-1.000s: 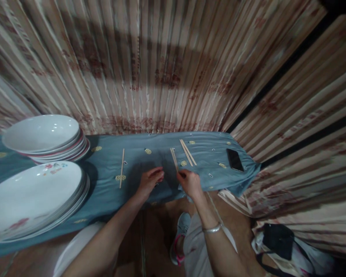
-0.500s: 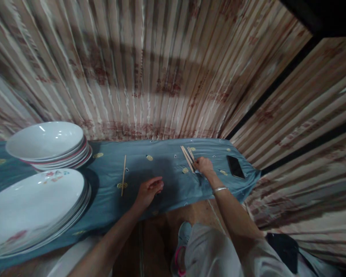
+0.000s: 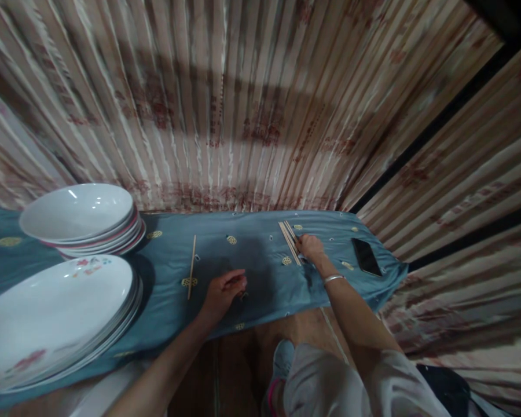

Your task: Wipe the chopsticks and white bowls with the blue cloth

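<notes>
Chopsticks [image 3: 289, 244], head view: a slanting bundle on the blue cloth [image 3: 254, 226], directly left of the right hand [image 3: 311, 249], whose fingers pinch the nearest sticks around mid-length. Phone [image 3: 366, 256] lies beyond, farther right. Left hand [image 3: 223, 294] well apart, fingers loosely curled; single chopstick [image 3: 191, 266] near, to its left.

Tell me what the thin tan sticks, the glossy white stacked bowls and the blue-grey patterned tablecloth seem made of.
Thin tan sticks: probably wood or bamboo, matte, from their plain colour.
Glossy white stacked bowls: glazed ceramic or perhaps melamine; bright glints.
Blue-grey patterned tablecloth: fabric; soft wrinkles, fibre unclear.
</notes>
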`<state>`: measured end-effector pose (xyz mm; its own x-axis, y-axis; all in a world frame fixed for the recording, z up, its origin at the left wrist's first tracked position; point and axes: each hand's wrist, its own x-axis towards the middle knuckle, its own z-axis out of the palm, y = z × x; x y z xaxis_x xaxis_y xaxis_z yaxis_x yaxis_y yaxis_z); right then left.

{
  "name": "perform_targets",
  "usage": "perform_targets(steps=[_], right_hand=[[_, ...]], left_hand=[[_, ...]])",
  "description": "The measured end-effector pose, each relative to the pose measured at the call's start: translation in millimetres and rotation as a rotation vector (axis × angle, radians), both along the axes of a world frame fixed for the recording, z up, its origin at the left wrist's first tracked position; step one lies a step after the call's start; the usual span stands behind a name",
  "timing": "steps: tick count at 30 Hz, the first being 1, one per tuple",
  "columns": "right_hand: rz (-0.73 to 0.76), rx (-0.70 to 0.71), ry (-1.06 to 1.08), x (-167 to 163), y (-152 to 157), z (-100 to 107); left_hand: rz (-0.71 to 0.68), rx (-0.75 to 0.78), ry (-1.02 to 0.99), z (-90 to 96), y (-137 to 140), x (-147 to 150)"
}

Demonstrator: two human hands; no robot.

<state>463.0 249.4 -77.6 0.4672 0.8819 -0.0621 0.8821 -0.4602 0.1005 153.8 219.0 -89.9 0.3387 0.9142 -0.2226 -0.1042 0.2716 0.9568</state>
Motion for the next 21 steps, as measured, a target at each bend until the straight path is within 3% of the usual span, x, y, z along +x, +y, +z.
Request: perform_targets(steps=[5, 10, 15, 17, 21], right_hand=[[0.010, 0.031, -0.005, -0.3, -5.6, 3.3], [0.033, 0.088, 0.005, -4.7, -23.9, 25.8], [0.107, 0.173, 0.126, -32.2, -45.9, 43.1], [0.138, 0.292, 0.324, -53.4, -52.7, 39.6], [0.102, 0.616, 1.017, -106.6, -59.6, 20.6]], left_hand=[[-0.007, 0.011, 0.002, -1.0, 2.4, -5.4], [0.016, 0.036, 0.014, -5.4, 4.2, -11.8], [0.066, 0.241, 0.093, -11.4, 5.8, -27.0], [0.108, 0.362, 0.178, -12.4, 7.6, -38.8], [0.198, 0.533, 0.404, -15.2, 12.9, -68.1]])
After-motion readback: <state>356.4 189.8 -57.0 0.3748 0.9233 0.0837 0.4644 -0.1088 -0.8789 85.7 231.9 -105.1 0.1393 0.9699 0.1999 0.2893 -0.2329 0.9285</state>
